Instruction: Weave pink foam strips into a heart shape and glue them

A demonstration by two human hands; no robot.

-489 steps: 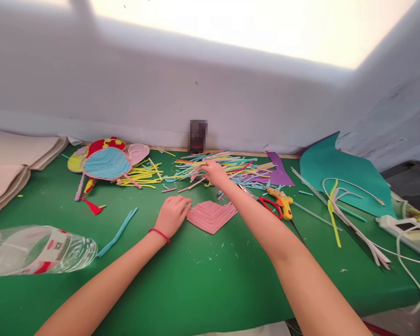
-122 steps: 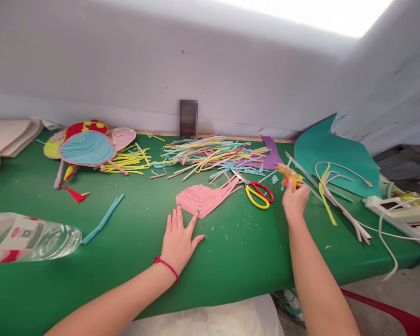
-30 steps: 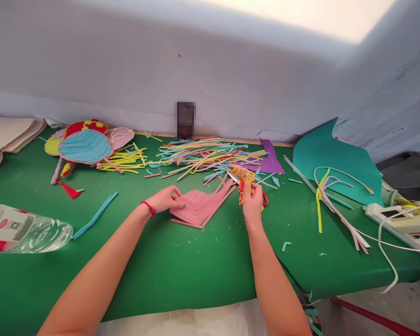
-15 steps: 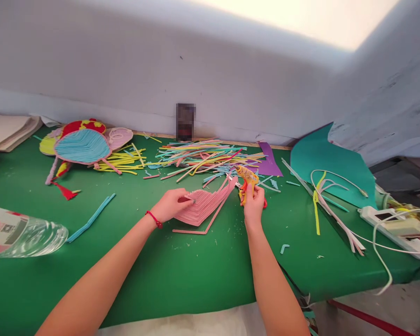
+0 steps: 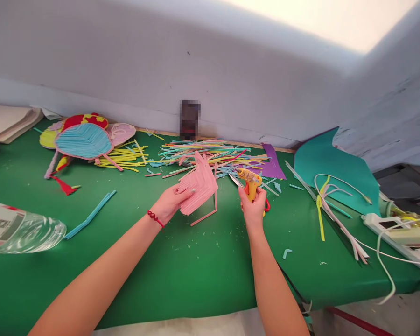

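Since half a second ago, your left hand (image 5: 171, 200) has raised and turned the pink strip piece (image 5: 200, 184), so its far end points up toward the loose strip pile (image 5: 182, 151) rather than off to the right. You pinch the piece near its left edge, thumb on top, and it is tilted. The bent pink strip (image 5: 203, 217) has swung round too, and now angles out beyond the piece's right and lower edges; you cannot tell whether it is fastened there.

Your right hand (image 5: 252, 210) is closed around the yellow glue gun (image 5: 250, 179), nozzle pointing left at the piece's right edge, with a narrow gap between. Just beside the gun, the scissors (image 5: 235, 180) show their blades on its left and a red handle on its right.

Room to the back is tight, where the pile overlaps the view behind the piece. Toward you, the green tabletop (image 5: 182, 280) stretches to its front edge, with fine scraps scattered on it. The bottle (image 5: 24, 228) and blue strips (image 5: 91, 215) bound the left side; the power strip (image 5: 399, 238) sits well apart at the right.
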